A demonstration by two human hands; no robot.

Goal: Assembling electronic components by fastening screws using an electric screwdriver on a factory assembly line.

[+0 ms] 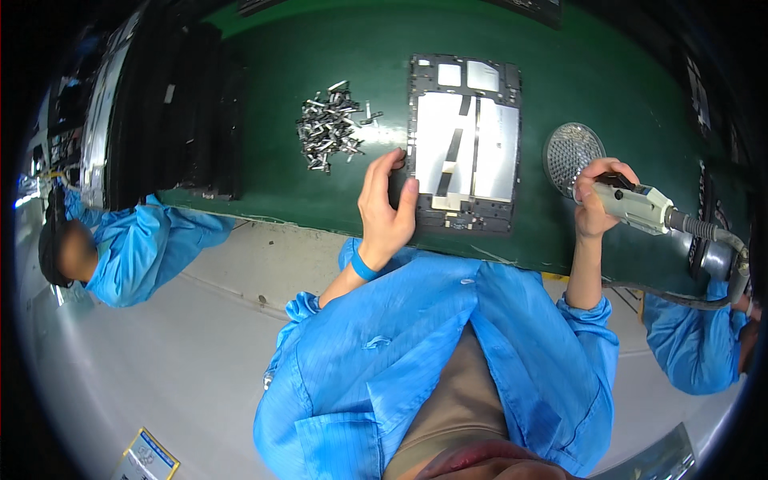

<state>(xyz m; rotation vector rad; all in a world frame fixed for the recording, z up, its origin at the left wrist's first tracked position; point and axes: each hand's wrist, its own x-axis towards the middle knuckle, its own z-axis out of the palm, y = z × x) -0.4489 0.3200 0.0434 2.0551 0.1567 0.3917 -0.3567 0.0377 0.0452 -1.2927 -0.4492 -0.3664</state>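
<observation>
An opened tablet (500,144) with a black frame and silver battery panels lies on the green table in front of me. My left hand (386,204) is at its left edge, thumb and fingers apart, the fingertips against or very near the frame. To the right, my right hand (598,196) is wrapped round an electric screwdriver (644,206) with a pale body and a thick cable. Its tip is hidden by the hand. Just beyond that hand sits a round dish (572,152) with a dotted surface, partly covered by my fingers.
A loose pile of small black and silver parts (330,126) lies left of the tablet. Tall stacks of dark panels (172,112) stand farther left. Co-workers in blue sleeves sit at the left (152,248) and right (692,344). The screwdriver cable (732,244) bends at the right.
</observation>
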